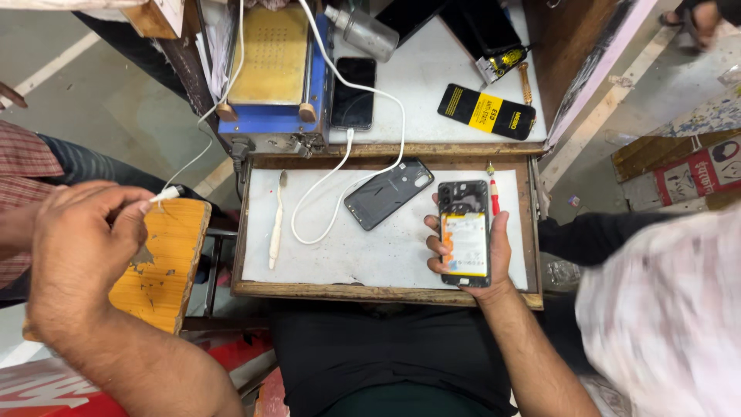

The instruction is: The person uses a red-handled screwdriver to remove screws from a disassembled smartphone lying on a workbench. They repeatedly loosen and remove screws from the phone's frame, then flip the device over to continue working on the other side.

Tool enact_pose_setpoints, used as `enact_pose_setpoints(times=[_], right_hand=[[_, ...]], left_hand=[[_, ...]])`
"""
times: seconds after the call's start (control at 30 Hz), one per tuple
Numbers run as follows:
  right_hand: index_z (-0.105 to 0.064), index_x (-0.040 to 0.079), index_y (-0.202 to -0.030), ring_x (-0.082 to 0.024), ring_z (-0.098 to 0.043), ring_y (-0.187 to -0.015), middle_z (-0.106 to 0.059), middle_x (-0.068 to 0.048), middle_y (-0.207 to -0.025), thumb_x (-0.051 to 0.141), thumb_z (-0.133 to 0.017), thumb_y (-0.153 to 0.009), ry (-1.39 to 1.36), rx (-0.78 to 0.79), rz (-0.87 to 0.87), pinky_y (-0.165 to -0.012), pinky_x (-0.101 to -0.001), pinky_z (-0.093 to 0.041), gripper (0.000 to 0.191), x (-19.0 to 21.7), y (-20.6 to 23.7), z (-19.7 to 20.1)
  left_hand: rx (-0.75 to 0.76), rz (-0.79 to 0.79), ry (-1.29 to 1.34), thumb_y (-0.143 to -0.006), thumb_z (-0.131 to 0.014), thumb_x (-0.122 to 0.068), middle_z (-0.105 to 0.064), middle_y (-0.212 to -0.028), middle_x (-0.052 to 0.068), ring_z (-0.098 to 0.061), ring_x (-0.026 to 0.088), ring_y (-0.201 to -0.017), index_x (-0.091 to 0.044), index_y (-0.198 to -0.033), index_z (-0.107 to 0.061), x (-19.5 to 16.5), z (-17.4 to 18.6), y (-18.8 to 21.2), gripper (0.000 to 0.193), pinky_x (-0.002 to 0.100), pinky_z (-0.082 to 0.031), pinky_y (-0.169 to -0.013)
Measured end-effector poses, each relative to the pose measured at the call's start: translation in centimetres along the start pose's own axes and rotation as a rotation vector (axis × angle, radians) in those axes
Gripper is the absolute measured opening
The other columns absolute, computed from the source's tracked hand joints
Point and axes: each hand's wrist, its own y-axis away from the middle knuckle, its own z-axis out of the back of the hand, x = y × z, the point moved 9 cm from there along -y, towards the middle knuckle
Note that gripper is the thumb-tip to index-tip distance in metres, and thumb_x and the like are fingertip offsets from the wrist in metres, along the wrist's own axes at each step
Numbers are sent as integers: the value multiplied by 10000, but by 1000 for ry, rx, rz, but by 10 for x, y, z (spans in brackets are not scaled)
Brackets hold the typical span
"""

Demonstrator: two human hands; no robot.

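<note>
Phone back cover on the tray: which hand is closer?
Right. The right hand holds the opened phone just beside the back cover. The left hand is far off, over the orange stool, pinching the cable end.

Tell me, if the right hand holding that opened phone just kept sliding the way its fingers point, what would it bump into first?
The right hand points up the tray, so its opened phone would probably meet the tray's far wooden edge first; the red-handled screwdriver lies just beside that path. Depth is hard to judge.

Opened phone point(464, 243) on tray point(386, 289), right of back cover point(388, 194); toothbrush point(276, 224) far left.
</note>
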Motion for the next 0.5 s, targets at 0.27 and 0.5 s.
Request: enact_pose_setpoints(times=[0.27,0.5], right_hand=[[-454,95,-1541,-373,-632,-1118,-583,-261,-1457,581,-410,-1029,208,-327,56,-893,-549,-529,707,6,2,51],[-457,105,-1535,-405,-620,-1196,-548,-241,-1456,641,-325,-1014,225,-403,130,-979,-590,-508,759,9,-3,50]], left_hand=[[-18,156,613,-1057,-615,-201,-718,-891,107,-698,220,-802,-83,-1196,-652,-49,-40,29,187,378,-543,-706],[248,3,743,-1001,-519,-68,-699,-1035,127,-735,295,-937,-115,-1232,-682,-169,-140,48,286,382,-593,-831]])
